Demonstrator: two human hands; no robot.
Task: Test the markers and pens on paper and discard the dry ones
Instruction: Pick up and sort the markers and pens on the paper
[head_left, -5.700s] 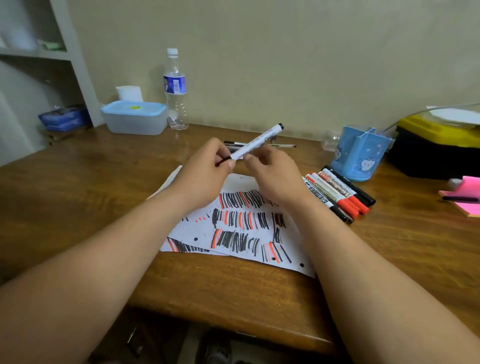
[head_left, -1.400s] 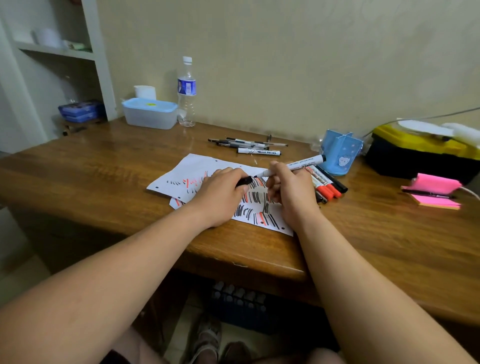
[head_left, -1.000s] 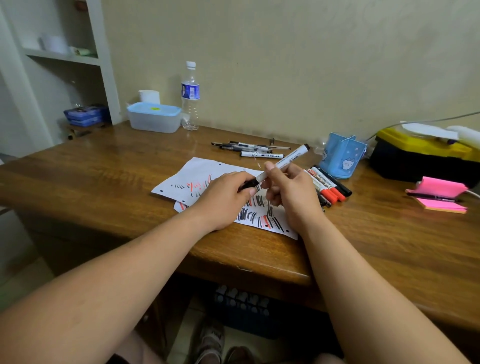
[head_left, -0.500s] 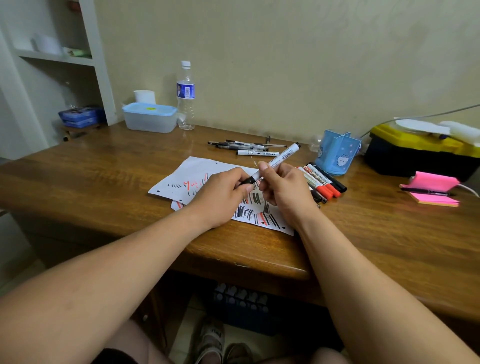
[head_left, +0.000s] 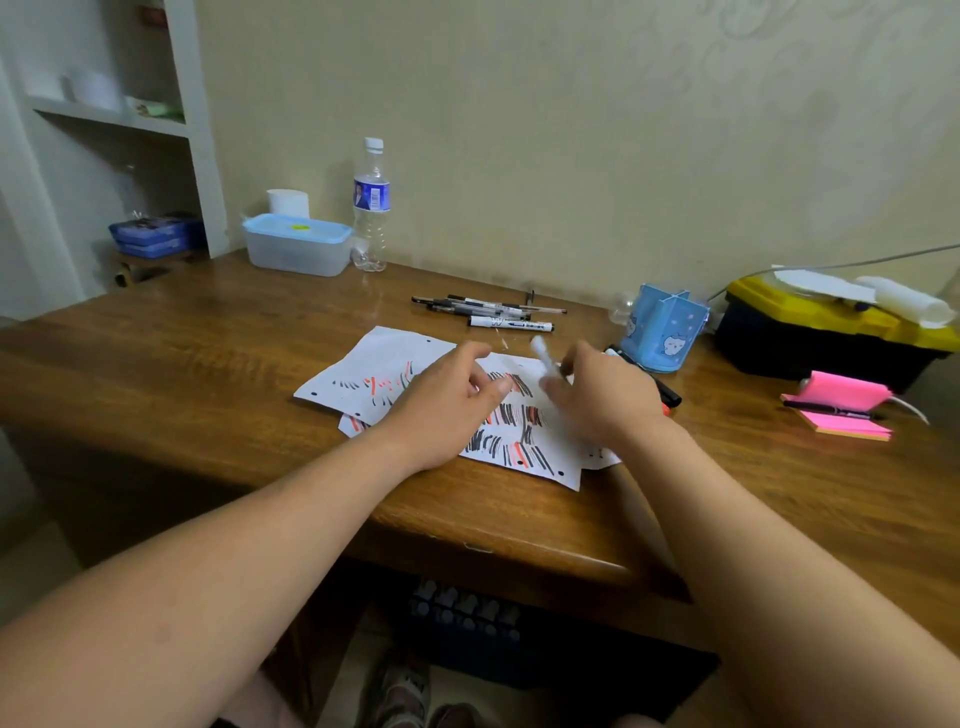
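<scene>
We've got a blurry marker pinched in our right hand, left hand loose over the paper, probably mid-test, so next it goes to the keepers at 3 o'clock or the pens at 12.

A clear water bottle stands far left beside a blue-lidded plastic box. At far right sit a blue pen holder, a black-and-yellow toolbox and pink sticky notes.

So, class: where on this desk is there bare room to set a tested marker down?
Bare wood lies left of the paper, up to the lidded box, and right of the right hand, before the pink notes. It is crowded behind the paper, at the pens and blue holder.
</scene>
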